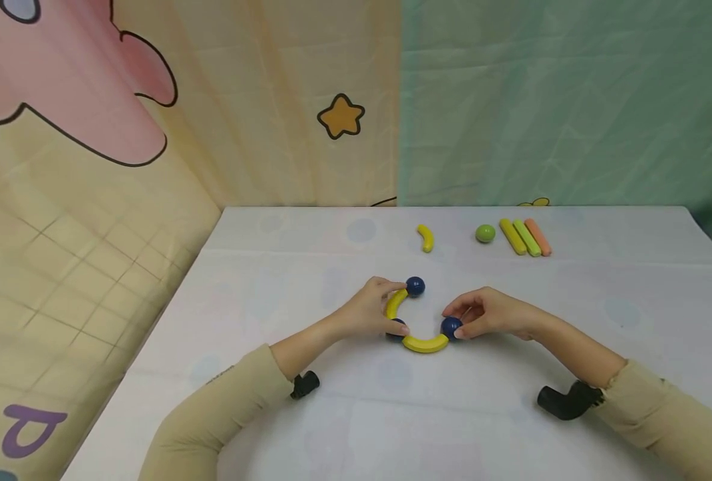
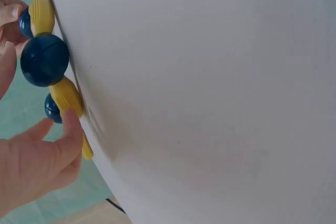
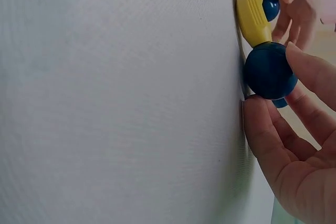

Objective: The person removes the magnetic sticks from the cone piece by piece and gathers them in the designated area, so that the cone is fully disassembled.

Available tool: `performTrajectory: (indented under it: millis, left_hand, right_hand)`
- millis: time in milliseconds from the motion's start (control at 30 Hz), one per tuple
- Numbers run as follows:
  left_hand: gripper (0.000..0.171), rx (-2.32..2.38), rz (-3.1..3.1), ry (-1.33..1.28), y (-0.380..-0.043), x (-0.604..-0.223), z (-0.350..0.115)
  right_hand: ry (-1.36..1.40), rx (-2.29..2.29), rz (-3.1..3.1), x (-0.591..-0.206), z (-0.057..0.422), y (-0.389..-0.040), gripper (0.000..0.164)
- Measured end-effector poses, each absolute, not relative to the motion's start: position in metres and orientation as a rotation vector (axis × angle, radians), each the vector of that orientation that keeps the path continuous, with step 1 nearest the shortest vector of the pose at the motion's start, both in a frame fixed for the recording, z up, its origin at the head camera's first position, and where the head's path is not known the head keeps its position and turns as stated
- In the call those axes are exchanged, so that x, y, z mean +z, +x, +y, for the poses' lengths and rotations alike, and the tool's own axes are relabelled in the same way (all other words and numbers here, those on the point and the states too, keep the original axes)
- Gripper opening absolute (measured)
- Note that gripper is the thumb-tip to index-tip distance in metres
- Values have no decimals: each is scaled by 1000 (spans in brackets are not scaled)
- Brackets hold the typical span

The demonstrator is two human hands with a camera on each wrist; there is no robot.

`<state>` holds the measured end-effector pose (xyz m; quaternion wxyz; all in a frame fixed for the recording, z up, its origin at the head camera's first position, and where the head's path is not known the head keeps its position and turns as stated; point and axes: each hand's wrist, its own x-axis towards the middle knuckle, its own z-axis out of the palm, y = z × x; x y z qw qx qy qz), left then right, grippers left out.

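Three dark blue balls and two curved yellow rods form an open, hook-shaped chain on the table. My left hand (image 1: 368, 310) grips its left side, with a forefinger by the upper blue ball (image 1: 416, 286) and the thumb by the lower-left blue ball (image 2: 44, 60). Between those balls runs the left curved rod (image 1: 395, 304), partly behind my fingers. A second curved rod (image 1: 425, 345) spans the bottom towards the right blue ball (image 1: 450, 327). That ball is pinched between the thumb and fingers of my right hand (image 1: 497, 312), also seen close up in the right wrist view.
Farther back lie a loose curved yellow rod (image 1: 426, 238), a green ball (image 1: 485, 233), and straight rods in yellow (image 1: 513, 237), lime (image 1: 527, 238) and orange (image 1: 538, 238). Behind the white table (image 1: 332, 414) hangs a printed curtain (image 1: 272, 100).
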<state>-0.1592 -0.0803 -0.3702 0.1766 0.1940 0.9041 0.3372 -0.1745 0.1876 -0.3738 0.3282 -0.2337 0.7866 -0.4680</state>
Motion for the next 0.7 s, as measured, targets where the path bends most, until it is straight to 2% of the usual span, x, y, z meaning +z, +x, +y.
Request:
performTrajectory:
  millis: [433, 700]
  left_hand:
    - [83, 1064, 2326, 467, -172, -371, -87]
    - [81, 1108, 2320, 395, -171, -370, -86]
  right_hand:
    - [-609, -1232, 2046, -375, 187, -174, 46]
    - [-739, -1144, 2145, -376, 183, -170, 49]
